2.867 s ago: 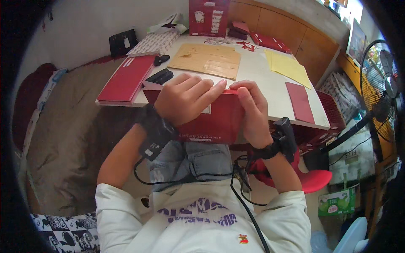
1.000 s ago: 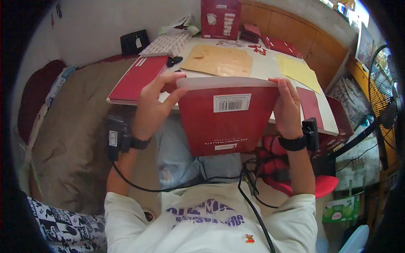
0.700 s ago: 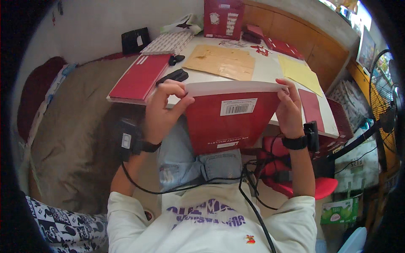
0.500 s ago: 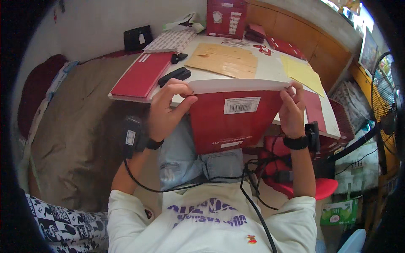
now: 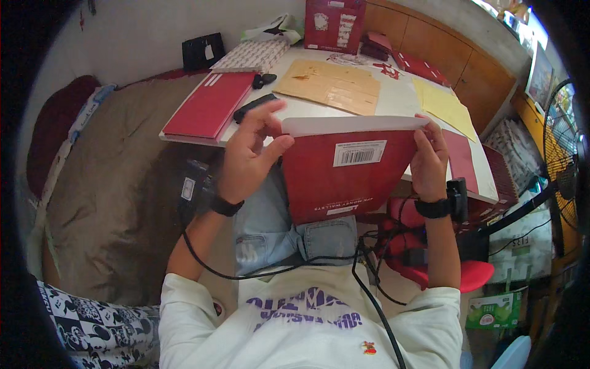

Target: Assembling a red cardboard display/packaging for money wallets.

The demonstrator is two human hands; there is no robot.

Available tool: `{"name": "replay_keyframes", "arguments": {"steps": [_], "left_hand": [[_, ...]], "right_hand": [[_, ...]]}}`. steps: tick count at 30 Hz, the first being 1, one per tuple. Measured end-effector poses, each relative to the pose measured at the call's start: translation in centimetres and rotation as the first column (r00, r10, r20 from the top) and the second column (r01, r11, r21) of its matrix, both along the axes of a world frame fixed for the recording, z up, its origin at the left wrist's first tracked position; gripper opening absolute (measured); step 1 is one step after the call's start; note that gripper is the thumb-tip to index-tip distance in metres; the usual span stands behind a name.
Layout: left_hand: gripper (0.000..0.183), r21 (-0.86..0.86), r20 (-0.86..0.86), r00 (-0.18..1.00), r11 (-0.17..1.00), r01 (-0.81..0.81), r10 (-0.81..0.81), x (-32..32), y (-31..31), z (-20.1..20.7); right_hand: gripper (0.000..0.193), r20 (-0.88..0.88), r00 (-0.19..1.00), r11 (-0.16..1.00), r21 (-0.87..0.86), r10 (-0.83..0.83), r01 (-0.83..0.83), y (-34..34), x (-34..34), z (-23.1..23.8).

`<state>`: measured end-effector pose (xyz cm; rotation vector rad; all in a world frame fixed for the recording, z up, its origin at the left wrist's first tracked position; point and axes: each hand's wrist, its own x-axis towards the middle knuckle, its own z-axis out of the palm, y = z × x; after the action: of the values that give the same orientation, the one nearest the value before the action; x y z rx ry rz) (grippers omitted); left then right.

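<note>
White table (image 5: 396, 101): one red box (image 5: 334, 24), far edge. One red envelope (image 5: 347, 184), contents hidden; right hand (image 5: 428, 166) pinches its corner, left hand (image 5: 247, 161) fingers apart.

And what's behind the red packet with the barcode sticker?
Past its white flap are the white table and a brown cardboard sheet lying on it. The red packet hides part of the table's front edge, so anything directly behind it can't be seen.
</note>
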<state>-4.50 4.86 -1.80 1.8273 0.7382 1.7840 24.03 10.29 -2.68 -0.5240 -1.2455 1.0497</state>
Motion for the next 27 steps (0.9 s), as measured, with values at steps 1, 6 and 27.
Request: {"name": "replay_keyframes", "arguments": {"steps": [1,6,27], "left_hand": [[0.024,-0.028,-0.091,0.996,0.999,-0.016,0.013,-0.1,0.0,0.2],[0.023,0.162,-0.278,0.950,0.982,-0.100,0.142,-0.9,0.3,0.1],[0.021,0.280,-0.441,0.885,0.960,-0.020,0.147,0.1,1.0,1.9]], "right_hand": [[0.028,0.000,1.000,1.000,0.000,-0.002,0.002,0.2,0.2,-0.2],[0.027,-0.003,0.998,0.998,0.011,0.060,-0.060,1.0,1.4,-1.0],[0.022,0.537,0.714,0.865,0.461,-0.448,0.197,0.0,1.6,2.0]]}}
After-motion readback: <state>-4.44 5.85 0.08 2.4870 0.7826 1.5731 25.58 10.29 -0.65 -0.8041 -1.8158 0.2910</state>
